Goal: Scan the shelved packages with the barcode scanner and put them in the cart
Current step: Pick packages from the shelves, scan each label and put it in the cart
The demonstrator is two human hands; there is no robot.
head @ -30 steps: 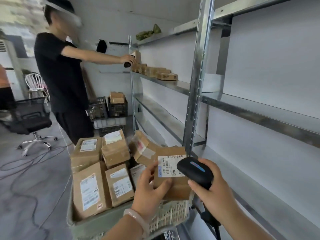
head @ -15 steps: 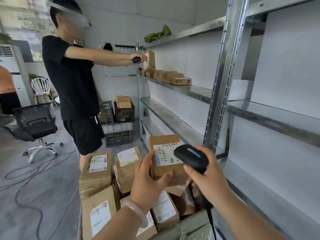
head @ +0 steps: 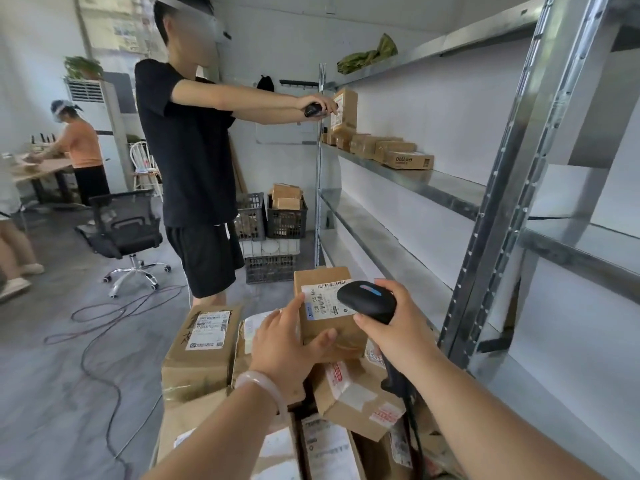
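Step in hand: scanning. Gripping the package (head: 322,274) with the left hand (head: 287,344), thumb across the lower front face, fingers along the left edge. Holding it upright above the pile of boxes (head: 201,365), label (head: 318,301) facing the camera. Clasping the barcode scanner (head: 367,301) in the right hand (head: 394,330), fingers closed round the handle, scanner head just in front of the label's right side and covering part of it. No sign of a completed read visible.

Next, by judgement: back the scanner off enough to expose the full barcode, trigger, confirm. Then lower the package onto a flat spot in the pile, presumably inside the cart; cart rim not visible here. Keep the cable (head: 412,414) clear of the boxes. Afterwards reach for the shelved boxes (head: 391,150) at the far end of the shelf (head: 450,183).
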